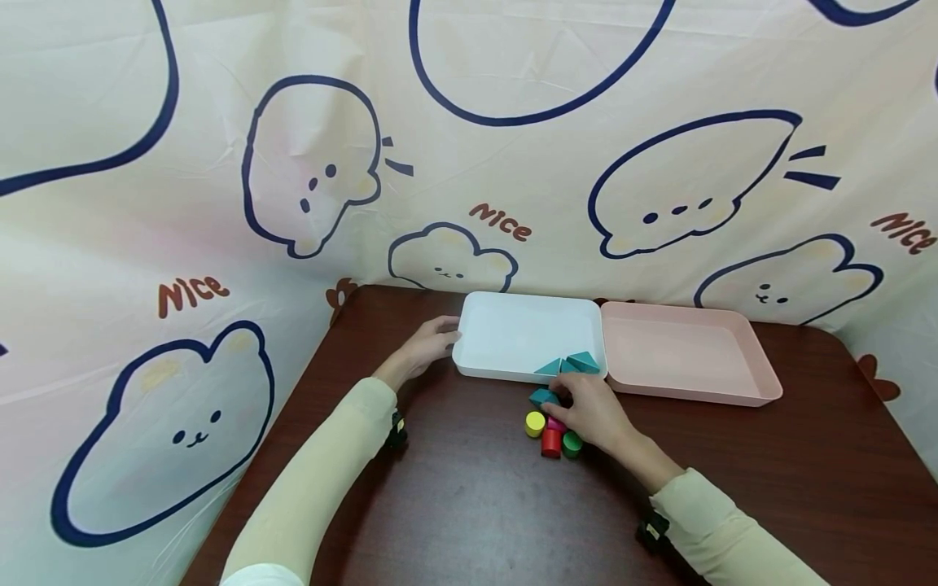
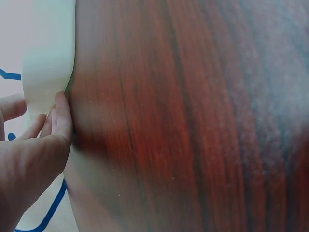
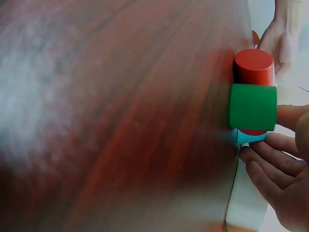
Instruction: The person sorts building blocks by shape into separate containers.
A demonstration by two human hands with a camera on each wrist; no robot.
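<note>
Teal block (image 1: 544, 397), right of and below centre in the head view, lies at the fingertips of the right hand (image 1: 589, 411), on the worktop (image 1: 454, 496) just below the near rim of the white tray (image 1: 528, 325). The thumb and forefinger of this hand are brought together on the block in a pinch; the palm lies to the lower right of it. In the right-wrist view, only a teal edge shows at the fingertips, beneath the green cylinder (image 1: 572, 444), right of centre.

Left hand (image 1: 432, 346), near the middle of the head view, stands at the left end of the white tray, its fingers slightly bent and somewhat apart, with the tips touching the tray's edge.

Below the teal block, in a close group, are a yellow cylinder (image 1: 535, 424), a magenta block (image 1: 556, 424) partly covered by the right hand, a red cylinder (image 1: 551, 443) and the green cylinder. Further teal pieces (image 1: 582, 362) lie in the lower right corner of the white tray. A pink tray (image 1: 681, 346) adjoins it on the right. A printed cloth (image 1: 542, 171) fills the upper frame.
</note>
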